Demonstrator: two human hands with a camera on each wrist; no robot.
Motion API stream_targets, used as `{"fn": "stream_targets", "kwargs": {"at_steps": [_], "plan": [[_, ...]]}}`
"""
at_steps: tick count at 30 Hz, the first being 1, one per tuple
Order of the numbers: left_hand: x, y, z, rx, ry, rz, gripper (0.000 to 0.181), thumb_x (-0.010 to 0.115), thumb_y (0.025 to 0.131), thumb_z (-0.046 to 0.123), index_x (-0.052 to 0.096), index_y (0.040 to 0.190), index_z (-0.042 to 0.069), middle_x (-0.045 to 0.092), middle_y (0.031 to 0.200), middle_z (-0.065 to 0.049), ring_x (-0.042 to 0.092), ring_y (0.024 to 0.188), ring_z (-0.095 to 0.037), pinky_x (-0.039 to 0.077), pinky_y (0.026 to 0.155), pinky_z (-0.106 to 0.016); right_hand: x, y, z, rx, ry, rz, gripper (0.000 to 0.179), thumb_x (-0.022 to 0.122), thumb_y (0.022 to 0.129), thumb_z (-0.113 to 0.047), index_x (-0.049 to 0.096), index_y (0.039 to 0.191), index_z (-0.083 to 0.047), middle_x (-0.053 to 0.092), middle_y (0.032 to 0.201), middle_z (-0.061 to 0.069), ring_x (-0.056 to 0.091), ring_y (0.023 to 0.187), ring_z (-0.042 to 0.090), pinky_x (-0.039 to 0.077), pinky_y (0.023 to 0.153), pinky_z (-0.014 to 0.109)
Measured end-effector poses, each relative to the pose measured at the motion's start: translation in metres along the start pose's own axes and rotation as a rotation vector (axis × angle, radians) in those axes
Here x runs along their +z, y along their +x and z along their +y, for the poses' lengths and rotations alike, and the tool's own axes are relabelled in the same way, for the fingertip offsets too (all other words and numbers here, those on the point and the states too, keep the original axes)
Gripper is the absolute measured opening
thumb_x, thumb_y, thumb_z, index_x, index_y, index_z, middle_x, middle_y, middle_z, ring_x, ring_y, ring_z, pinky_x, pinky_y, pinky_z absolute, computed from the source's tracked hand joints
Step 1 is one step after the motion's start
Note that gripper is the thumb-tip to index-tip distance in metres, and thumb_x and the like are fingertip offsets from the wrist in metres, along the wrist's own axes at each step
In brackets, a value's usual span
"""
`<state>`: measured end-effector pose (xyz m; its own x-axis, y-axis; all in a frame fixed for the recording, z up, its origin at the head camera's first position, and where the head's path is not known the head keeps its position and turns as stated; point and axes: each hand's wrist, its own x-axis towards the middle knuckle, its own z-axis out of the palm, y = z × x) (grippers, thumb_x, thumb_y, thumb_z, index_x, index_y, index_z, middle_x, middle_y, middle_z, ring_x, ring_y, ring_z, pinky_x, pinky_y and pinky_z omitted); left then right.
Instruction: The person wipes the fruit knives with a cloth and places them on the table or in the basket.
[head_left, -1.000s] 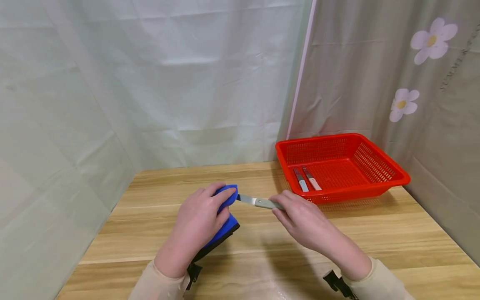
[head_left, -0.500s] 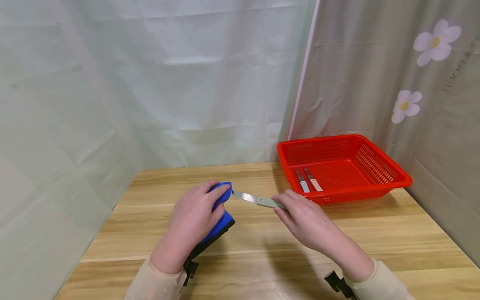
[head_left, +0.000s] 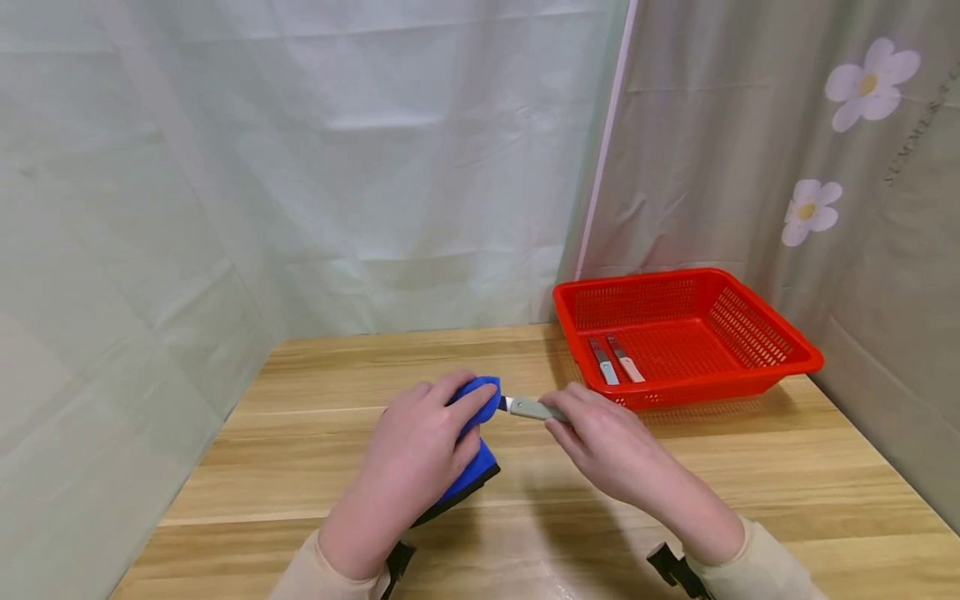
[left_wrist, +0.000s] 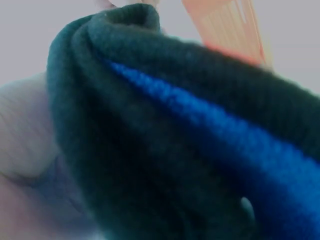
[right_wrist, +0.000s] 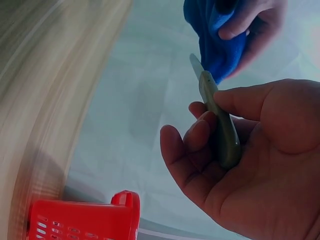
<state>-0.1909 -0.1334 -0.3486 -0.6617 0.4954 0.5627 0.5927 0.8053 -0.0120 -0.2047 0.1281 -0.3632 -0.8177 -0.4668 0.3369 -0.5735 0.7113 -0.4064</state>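
My left hand [head_left: 420, 454] grips a folded blue cloth [head_left: 472, 467] and wraps it round the blade of a small knife. The knife's grey-green handle [head_left: 534, 409] is pinched by my right hand [head_left: 600, 437], thumb on top and fingers curled beneath. In the right wrist view the knife handle [right_wrist: 222, 127] lies across my fingers, and the blade runs into the blue cloth [right_wrist: 215, 42] held by the other hand. The left wrist view is filled by the blue cloth [left_wrist: 190, 150], close and blurred. Most of the blade is hidden inside the cloth.
A red plastic basket [head_left: 757, 371] stands at the back right of the wooden table [head_left: 750, 467], with two small knives [head_left: 615, 360] lying in it. Pale curtains close off the back and both sides.
My left hand has slid the cloth to the right along the blade, up to the handle. Half a second ago most of the blade showed; now it is covered.
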Motion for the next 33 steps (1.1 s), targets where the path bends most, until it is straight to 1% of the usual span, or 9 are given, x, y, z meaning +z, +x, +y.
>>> {"fn": "stream_targets", "kwargs": {"at_steps": [3,7,11,18,23,28,33], "plan": [[0.002,0.0,0.007,0.022,-0.006,-0.006,0.045,0.09,0.091,0.017,0.08,0.134,0.016,0.074,0.132,-0.014,0.073,0.089,-0.032,0.065,0.08,-0.045,0.001,-0.001,0.0,-0.015,0.001,0.004,0.021,0.078,0.103,-0.01,0.076,0.124,-0.011,0.056,0.093,-0.01,0.051,0.077,0.008,0.047,0.062,0.026],[0.005,-0.001,0.011,0.04,-0.006,-0.013,0.045,0.09,0.09,0.018,0.081,0.134,0.016,0.074,0.132,-0.013,0.073,0.088,-0.031,0.065,0.081,-0.046,0.001,-0.001,0.0,-0.026,0.004,-0.001,0.02,0.078,0.103,-0.011,0.075,0.123,-0.01,0.057,0.094,-0.009,0.052,0.078,0.008,0.047,0.063,0.025],[0.007,-0.001,0.012,0.033,-0.005,-0.012,0.044,0.09,0.091,0.017,0.081,0.133,0.017,0.074,0.132,-0.013,0.073,0.089,-0.03,0.064,0.08,-0.045,0.001,-0.002,0.0,-0.038,-0.003,0.004,0.02,0.078,0.103,-0.011,0.075,0.123,-0.011,0.058,0.095,-0.009,0.052,0.078,0.008,0.047,0.064,0.025],[0.008,-0.002,0.011,0.015,-0.007,-0.018,0.044,0.09,0.091,0.017,0.081,0.134,0.017,0.074,0.133,-0.012,0.072,0.09,-0.03,0.064,0.079,-0.045,0.001,-0.002,0.001,-0.04,-0.006,0.008,0.02,0.078,0.104,-0.012,0.075,0.124,-0.011,0.059,0.096,-0.009,0.052,0.079,0.008,0.047,0.064,0.025],[0.007,-0.002,0.009,-0.009,-0.005,-0.032,0.045,0.09,0.091,0.017,0.081,0.135,0.018,0.074,0.134,-0.011,0.073,0.092,-0.031,0.065,0.08,-0.047,0.0,-0.002,0.001,-0.04,-0.006,0.009,0.02,0.077,0.104,-0.012,0.075,0.124,-0.011,0.059,0.096,-0.01,0.052,0.079,0.008,0.048,0.065,0.026],[0.006,-0.002,0.005,-0.03,0.003,-0.048,0.046,0.09,0.091,0.017,0.08,0.135,0.019,0.073,0.135,-0.011,0.073,0.092,-0.031,0.064,0.077,-0.046,0.0,-0.002,0.001,-0.032,0.0,0.005,0.02,0.077,0.105,-0.012,0.075,0.125,-0.012,0.059,0.096,-0.01,0.052,0.079,0.008,0.048,0.065,0.026],[0.005,-0.001,0.0,-0.044,-0.008,-0.047,0.045,0.09,0.091,0.016,0.08,0.135,0.017,0.073,0.134,-0.013,0.072,0.091,-0.031,0.064,0.078,-0.046,-0.001,-0.002,0.002,-0.03,0.002,0.011,0.02,0.077,0.104,-0.011,0.075,0.124,-0.012,0.06,0.097,-0.01,0.052,0.08,0.008,0.048,0.066,0.026]]}}
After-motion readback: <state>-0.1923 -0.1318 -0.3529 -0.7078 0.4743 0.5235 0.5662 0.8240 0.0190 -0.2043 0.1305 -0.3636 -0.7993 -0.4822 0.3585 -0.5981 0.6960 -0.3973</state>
